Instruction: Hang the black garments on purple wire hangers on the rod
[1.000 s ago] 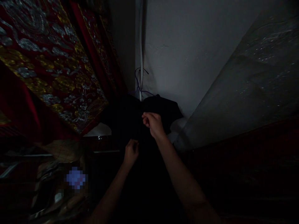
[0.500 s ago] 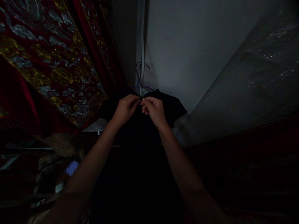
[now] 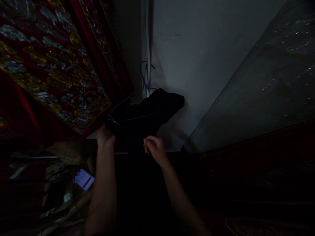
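One black garment point(image 3: 168, 101) half on purple wire hanger point(image 3: 137, 117): likely light, soft; grab shoulder. Right hand point(image 3: 154, 147) below hanger, fingers curled closed, pinch unclear; left hand point(image 3: 105, 136) by hanger's left end, can't tell grip.

A dim indoor corner is recorded; whether it is used as a home, a shop or a costume store cannot be determined. Enclosure is indicated by a pale wall point(image 3: 192, 49), along which a thin conduit point(image 3: 148, 39) is run at upper centre. Clothes-keeping is suggested by a purple hanger point(image 3: 143, 81) and a dark garment point(image 3: 164, 101) seen near the centre. The upper left is filled by red cloth point(image 3: 59, 65) worked in gold and silver; at lower left, a lit phone point(image 3: 86, 182) is seen among clutter.
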Motion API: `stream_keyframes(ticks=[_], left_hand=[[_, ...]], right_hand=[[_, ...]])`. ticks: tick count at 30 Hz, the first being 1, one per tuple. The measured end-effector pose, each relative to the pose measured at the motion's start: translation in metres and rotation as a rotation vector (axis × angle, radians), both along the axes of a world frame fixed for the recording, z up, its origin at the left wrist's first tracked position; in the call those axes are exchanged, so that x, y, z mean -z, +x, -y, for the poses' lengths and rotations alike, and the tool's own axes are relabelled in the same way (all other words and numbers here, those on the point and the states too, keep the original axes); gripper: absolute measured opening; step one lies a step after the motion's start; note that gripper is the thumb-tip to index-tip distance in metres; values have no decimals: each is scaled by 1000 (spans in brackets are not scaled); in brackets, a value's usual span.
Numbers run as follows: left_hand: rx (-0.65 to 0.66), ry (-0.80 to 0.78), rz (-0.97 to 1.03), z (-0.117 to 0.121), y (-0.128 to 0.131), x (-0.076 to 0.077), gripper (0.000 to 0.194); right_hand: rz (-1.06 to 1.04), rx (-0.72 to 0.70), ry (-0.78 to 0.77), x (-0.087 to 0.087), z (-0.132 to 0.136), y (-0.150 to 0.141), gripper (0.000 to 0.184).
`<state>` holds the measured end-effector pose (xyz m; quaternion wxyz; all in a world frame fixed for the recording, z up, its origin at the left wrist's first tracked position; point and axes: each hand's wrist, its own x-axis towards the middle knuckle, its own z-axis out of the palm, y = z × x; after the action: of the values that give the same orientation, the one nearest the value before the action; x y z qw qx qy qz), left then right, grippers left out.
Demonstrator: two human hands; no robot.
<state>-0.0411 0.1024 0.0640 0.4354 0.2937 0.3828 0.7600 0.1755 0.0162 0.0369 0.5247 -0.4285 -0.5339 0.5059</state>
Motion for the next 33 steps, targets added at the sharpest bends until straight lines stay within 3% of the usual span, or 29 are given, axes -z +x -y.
stream_keyframes(ticks=[3,6,8,10,12,15,19,22,25,28,30,33], left_hand=[[43,-96,8,25,22,35,19],[102,-140,-25,48,39,49,19],[163,-166,-76,59,43,47,19],[249,-178,-186,68,45,40,18],[329,-130,-312,77,51,31,17],[381,49,-467,87,68,16,19],[304,218,-672,91,86,3,21],[364,268,-771,88,83,8,33],[701,180,-849,87,75,30,45],[979,12,-1009,85,63,51,44],[1003,-59,-1136,81,50,54,45],[836,-54,-1284,69,21,39,45]], right_hand=[[47,96,-8,11,6,6,29],[183,256,82,16,0,22,30],[257,320,185,14,-2,29,22],[276,292,290,10,1,29,17],[267,189,347,7,6,20,36],[248,32,288,9,10,2,57],[146,-20,177,12,3,-3,26],[205,-73,120,1,-4,18,19],[381,-195,43,-24,-14,51,16],[512,-118,142,-51,-37,77,16],[513,-50,288,-62,-61,84,11],[428,94,415,-63,-101,82,31]])
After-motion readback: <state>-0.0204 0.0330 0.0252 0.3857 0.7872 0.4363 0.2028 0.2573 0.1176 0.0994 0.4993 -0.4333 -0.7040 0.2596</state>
